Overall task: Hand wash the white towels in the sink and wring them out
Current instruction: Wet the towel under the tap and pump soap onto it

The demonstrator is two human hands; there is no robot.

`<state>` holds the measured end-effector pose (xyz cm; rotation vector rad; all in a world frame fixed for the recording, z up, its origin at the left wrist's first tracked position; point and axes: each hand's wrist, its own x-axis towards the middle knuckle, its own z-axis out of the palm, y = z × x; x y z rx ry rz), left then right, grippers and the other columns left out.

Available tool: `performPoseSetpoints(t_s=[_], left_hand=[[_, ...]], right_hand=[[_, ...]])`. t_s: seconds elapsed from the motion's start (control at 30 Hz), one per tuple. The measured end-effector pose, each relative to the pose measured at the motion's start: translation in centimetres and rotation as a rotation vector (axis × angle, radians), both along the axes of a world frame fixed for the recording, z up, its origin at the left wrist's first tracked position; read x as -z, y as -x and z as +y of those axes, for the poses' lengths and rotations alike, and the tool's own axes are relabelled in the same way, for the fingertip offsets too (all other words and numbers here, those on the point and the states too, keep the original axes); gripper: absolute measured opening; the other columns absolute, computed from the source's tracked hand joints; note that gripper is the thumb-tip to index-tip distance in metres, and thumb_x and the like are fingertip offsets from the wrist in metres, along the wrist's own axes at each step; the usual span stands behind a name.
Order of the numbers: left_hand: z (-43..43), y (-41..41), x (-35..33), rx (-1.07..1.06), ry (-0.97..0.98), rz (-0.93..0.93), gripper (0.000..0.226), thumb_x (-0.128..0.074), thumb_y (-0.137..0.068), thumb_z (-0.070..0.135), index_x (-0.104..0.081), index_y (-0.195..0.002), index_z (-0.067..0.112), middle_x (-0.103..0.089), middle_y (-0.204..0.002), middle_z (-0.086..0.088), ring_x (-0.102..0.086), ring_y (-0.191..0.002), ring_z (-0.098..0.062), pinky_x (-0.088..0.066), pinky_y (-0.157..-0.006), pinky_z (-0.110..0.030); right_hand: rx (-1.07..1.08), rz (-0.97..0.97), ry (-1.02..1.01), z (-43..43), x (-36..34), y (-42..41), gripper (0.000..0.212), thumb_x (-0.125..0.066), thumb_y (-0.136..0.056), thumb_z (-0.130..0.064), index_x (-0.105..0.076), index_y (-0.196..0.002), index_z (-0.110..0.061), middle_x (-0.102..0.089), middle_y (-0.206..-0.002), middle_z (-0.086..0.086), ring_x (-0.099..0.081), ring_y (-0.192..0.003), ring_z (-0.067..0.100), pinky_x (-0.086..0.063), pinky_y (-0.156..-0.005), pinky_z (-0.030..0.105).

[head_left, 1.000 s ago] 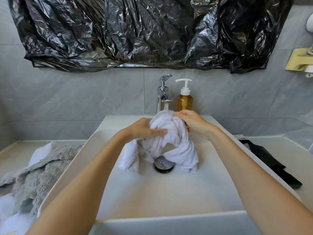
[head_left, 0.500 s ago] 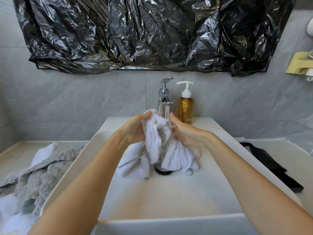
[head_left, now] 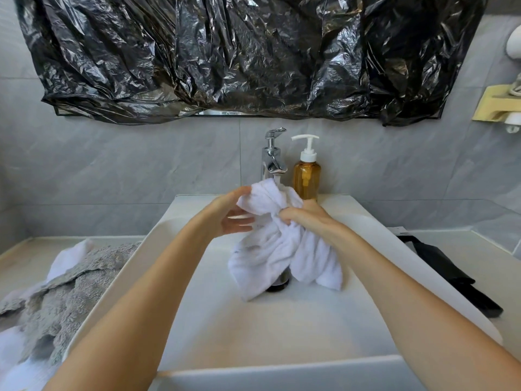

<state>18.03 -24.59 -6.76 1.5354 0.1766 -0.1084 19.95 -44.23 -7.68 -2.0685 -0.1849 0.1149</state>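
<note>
A bunched white towel hangs over the white sink, just below the chrome tap. Its lower ends drape onto the drain plug. My right hand grips the towel's middle, fingers curled into the cloth. My left hand holds the towel's upper left part between thumb and fingers, palm turned toward the cloth. I see no water running from the tap.
An amber soap pump bottle stands right of the tap. Grey and white towels lie heaped on the left counter. A black object lies on the right counter. Black plastic sheeting covers the mirror above.
Both hands have worked the towel: they pressed it between them, and now the right hand clenches the middle while the left has shifted to the upper left. The hanging ends swung rightward.
</note>
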Motion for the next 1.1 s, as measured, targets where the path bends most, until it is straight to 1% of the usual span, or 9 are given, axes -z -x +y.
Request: performPoseSetpoints(t_s=[0.1, 0.2, 0.3, 0.43, 0.5, 0.6, 0.77, 0.93, 1.1], left_hand=[[0.6, -0.4, 0.6, -0.126, -0.555, -0.139, 0.041, -0.069, -0.078, 0.049, -0.064, -0.090, 0.010, -0.068, -0.090, -0.004, -0.065, -0.081, -0.028, -0.049, -0.066, -0.029], [0.2, -0.7, 1.5, 0.071, -0.756, -0.469, 0.056, -0.075, -0.074, 0.033, -0.048, -0.122, 0.025, -0.053, -0.124, -0.003, -0.053, -0.109, -0.020, -0.042, -0.085, -0.026], [-1.8, 0.1, 2.1, 0.412, -0.427, -0.339, 0.074, -0.072, -0.079, 0.034, -0.029, -0.136, 0.049, -0.039, -0.143, 0.006, -0.045, -0.130, -0.015, -0.047, -0.095, -0.032], [-2.8, -0.4, 3.0, 0.362, -0.015, -0.173, 0.072, -0.066, -0.075, 0.062, -0.043, -0.138, 0.038, -0.061, -0.130, 0.001, -0.065, -0.112, -0.018, -0.055, -0.089, -0.042], [-3.2, -0.5, 3.0, 0.352, 0.007, -0.154, 0.069, -0.061, -0.075, 0.072, -0.062, -0.120, 0.019, -0.070, -0.109, -0.005, -0.068, -0.094, -0.019, -0.052, -0.082, -0.038], [-4.9, -0.9, 3.0, 0.020, 0.032, -0.113, 0.053, -0.065, -0.077, 0.065, -0.065, -0.098, 0.017, -0.066, -0.079, -0.004, -0.062, -0.069, -0.019, -0.045, -0.062, -0.027], [-6.0, -1.9, 3.6, -0.328, -0.045, -0.214, 0.016, -0.064, -0.081, 0.036, -0.065, -0.079, 0.020, -0.066, -0.077, -0.001, -0.063, -0.082, -0.027, -0.052, -0.075, -0.037], [-5.7, -1.5, 2.9, -0.483, -0.271, -0.242, 0.023, -0.058, -0.085, 0.036, -0.062, -0.075, 0.016, -0.062, -0.078, -0.001, -0.057, -0.086, -0.028, -0.043, -0.074, -0.032], [-5.0, -1.5, 3.1, -0.518, -0.071, -0.127, 0.017, -0.056, -0.085, 0.028, -0.057, -0.071, 0.019, -0.062, -0.078, -0.002, -0.059, -0.085, -0.029, -0.048, -0.082, -0.035]], right_hand=[[-0.009, 0.070, 0.039, -1.5, -0.7, 0.0, 0.013, -0.065, -0.074, -0.026, -0.056, -0.071, -0.018, -0.050, -0.076, -0.001, -0.048, -0.075, 0.015, -0.035, -0.067, 0.028], [-0.044, 0.137, 0.011, -2.6, -1.0, 0.0, 0.019, -0.062, -0.073, -0.023, -0.052, -0.057, -0.021, -0.051, -0.064, -0.004, -0.049, -0.070, 0.014, -0.034, -0.065, 0.027], [-0.123, 0.175, 0.053, -2.9, -1.2, 0.3, 0.011, -0.063, -0.068, -0.026, -0.057, -0.066, -0.016, -0.058, -0.062, -0.001, -0.055, -0.066, 0.014, -0.040, -0.064, 0.027], [-0.252, 0.094, 0.064, -1.9, -1.4, 0.8, 0.020, -0.058, -0.073, -0.014, -0.061, -0.057, -0.025, -0.056, -0.061, -0.004, -0.055, -0.062, 0.009, -0.041, -0.063, 0.023], [-0.273, 0.054, 0.074, -1.2, -1.4, 0.9, 0.018, -0.056, -0.074, -0.010, -0.058, -0.059, -0.020, -0.053, -0.058, -0.004, -0.052, -0.057, 0.007, -0.039, -0.060, 0.024], [-0.257, -0.032, 0.133, -0.1, -0.8, 1.0, 0.006, -0.059, -0.068, -0.019, -0.057, -0.067, -0.013, -0.051, -0.058, -0.005, -0.052, -0.059, 0.009, -0.039, -0.060, 0.026], [-0.194, -0.141, 0.228, 0.7, 0.5, 0.9, 0.015, -0.054, -0.057, -0.035, -0.050, -0.062, -0.021, -0.047, -0.057, -0.005, -0.047, -0.060, 0.015, -0.035, -0.061, 0.034], [-0.143, -0.199, 0.333, 1.6, 0.3, 1.1, 0.016, -0.053, -0.061, -0.037, -0.050, -0.069, -0.025, -0.051, -0.065, -0.003, -0.050, -0.063, 0.020, -0.035, -0.057, 0.031], [-0.101, -0.334, 0.328, 1.1, 1.4, 0.8, 0.039, -0.057, -0.076, -0.039, -0.044, -0.113, -0.036, -0.058, -0.095, -0.004, -0.056, -0.085, 0.020, -0.048, -0.073, 0.038]])
